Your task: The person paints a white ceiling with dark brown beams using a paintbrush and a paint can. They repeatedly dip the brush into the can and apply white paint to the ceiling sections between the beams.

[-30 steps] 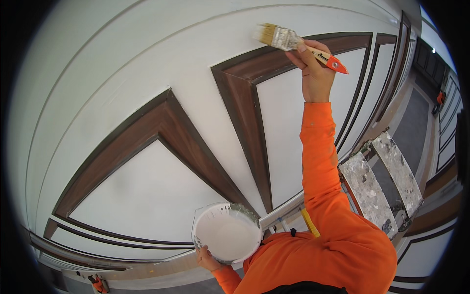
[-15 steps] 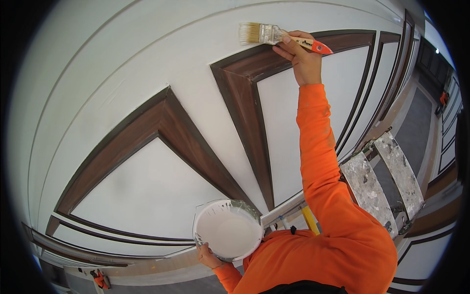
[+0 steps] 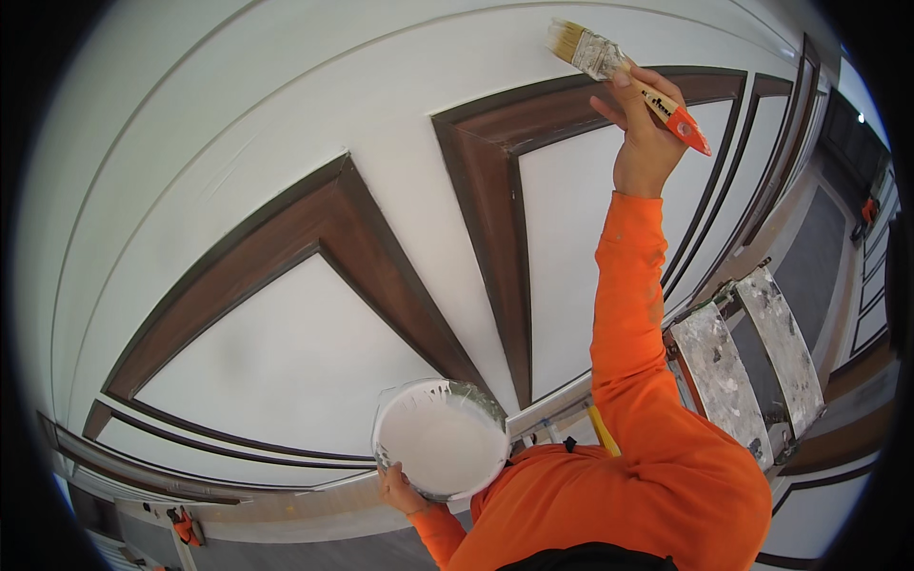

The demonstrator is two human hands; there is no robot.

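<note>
My right hand (image 3: 647, 124) is raised high, gripping a paintbrush (image 3: 598, 55) by its wooden, red-ended handle. Pale bristles point up and left against the white wall (image 3: 400, 105), just above a brown panel frame (image 3: 481, 133); I cannot tell whether they touch. Low in front of my body, my left hand (image 3: 400, 487) holds the near left side of a bucket (image 3: 388, 400). White paint (image 3: 443, 443) fills part of it, and drips streak its inner wall. The left fingers are partly hidden by the bucket.
To the right stands a paint-spattered ladder or step platform (image 3: 721, 371) with two broad treads. Another brown frame (image 3: 276, 247) surrounds a white panel on the left. Far below at left, a person in orange (image 3: 186, 526) is on the floor; another orange-clad figure (image 3: 869, 211) shows far right.
My right hand has moved right with the brush, whose bristles now tilt more upward. The left hand still holds the bucket in about the same place.
</note>
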